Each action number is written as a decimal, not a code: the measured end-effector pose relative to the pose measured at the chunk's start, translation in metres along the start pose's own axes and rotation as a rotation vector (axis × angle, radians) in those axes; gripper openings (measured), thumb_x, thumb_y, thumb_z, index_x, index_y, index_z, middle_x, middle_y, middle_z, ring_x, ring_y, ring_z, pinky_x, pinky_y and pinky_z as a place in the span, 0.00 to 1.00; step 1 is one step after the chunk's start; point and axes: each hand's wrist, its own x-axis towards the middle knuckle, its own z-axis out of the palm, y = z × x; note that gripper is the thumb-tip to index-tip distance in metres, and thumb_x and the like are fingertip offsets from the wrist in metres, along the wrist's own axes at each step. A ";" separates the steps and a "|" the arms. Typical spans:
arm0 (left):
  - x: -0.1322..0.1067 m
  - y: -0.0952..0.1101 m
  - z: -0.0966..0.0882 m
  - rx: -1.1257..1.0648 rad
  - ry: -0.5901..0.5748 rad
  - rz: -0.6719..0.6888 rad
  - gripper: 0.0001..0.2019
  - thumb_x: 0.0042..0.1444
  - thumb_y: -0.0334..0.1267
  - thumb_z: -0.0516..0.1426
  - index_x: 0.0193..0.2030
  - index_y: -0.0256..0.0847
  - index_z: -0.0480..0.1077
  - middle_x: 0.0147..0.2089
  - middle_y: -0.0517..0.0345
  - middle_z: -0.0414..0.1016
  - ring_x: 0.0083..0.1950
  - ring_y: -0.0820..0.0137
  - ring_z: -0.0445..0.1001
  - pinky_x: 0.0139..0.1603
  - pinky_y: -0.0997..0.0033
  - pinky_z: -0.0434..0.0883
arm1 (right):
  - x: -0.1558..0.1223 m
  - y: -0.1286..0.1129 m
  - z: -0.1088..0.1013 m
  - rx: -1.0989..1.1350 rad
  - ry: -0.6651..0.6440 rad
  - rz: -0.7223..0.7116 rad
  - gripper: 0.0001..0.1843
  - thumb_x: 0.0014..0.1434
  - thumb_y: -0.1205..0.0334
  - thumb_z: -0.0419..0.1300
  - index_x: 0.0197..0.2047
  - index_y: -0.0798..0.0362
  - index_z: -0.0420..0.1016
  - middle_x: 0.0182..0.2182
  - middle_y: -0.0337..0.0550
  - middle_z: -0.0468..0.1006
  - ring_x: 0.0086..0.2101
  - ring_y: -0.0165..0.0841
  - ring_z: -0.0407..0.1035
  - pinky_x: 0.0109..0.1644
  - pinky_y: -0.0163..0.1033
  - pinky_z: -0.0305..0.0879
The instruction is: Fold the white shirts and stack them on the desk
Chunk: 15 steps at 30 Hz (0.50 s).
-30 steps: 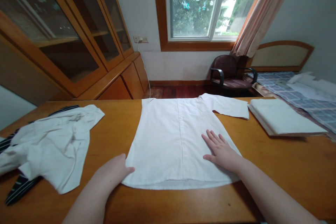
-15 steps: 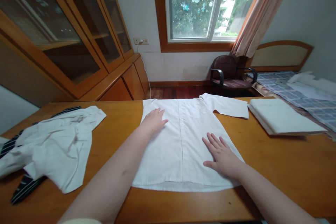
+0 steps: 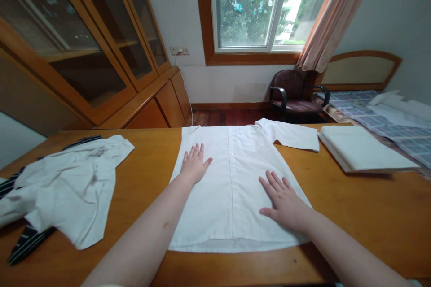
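Both forearms reach in over the near edge of the tabletop [image 3: 363, 219]. The white shirt [image 3: 215, 208] lies flat at the tabletop's middle, its long axis running from near edge to far edge; the curved hem faces the near edge and the button line points straight away. The right hand [image 3: 284, 199] lies palm down on the shirt's lower right part, fingers spread toward the far left corner, its grip apart. Farther up, the left hand [image 3: 194, 165] lies palm down on the upper left part, fingers toward the far edge, thumb out to the right, its grip apart too. Rumpled clothes [image 3: 70, 184] lie along the left side of the tabletop. The shirt's sleeve [image 3: 294, 134] points to the right, ending just beside a folded white cloth [image 3: 363, 145] near the far right corner. The shirt's top end reaches the far edge.
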 end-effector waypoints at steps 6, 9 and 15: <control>-0.015 0.000 0.002 0.029 -0.025 -0.027 0.37 0.60 0.59 0.39 0.70 0.39 0.45 0.71 0.47 0.42 0.71 0.57 0.41 0.67 0.48 0.44 | -0.010 -0.005 0.000 0.010 -0.001 0.000 0.48 0.53 0.34 0.52 0.69 0.52 0.46 0.68 0.53 0.37 0.66 0.46 0.33 0.66 0.56 0.33; -0.021 0.003 0.000 0.028 -0.028 -0.038 0.36 0.60 0.59 0.39 0.70 0.38 0.45 0.71 0.46 0.42 0.71 0.57 0.41 0.66 0.48 0.45 | -0.014 -0.012 -0.015 0.027 -0.019 0.021 0.48 0.50 0.36 0.57 0.68 0.52 0.51 0.67 0.54 0.43 0.65 0.48 0.41 0.65 0.53 0.42; -0.028 0.010 -0.003 0.024 -0.033 -0.053 0.36 0.60 0.58 0.40 0.69 0.37 0.46 0.71 0.45 0.42 0.71 0.56 0.41 0.66 0.48 0.44 | 0.033 -0.017 -0.068 0.063 -0.042 0.129 0.27 0.59 0.44 0.51 0.51 0.54 0.72 0.57 0.55 0.67 0.48 0.46 0.69 0.51 0.47 0.64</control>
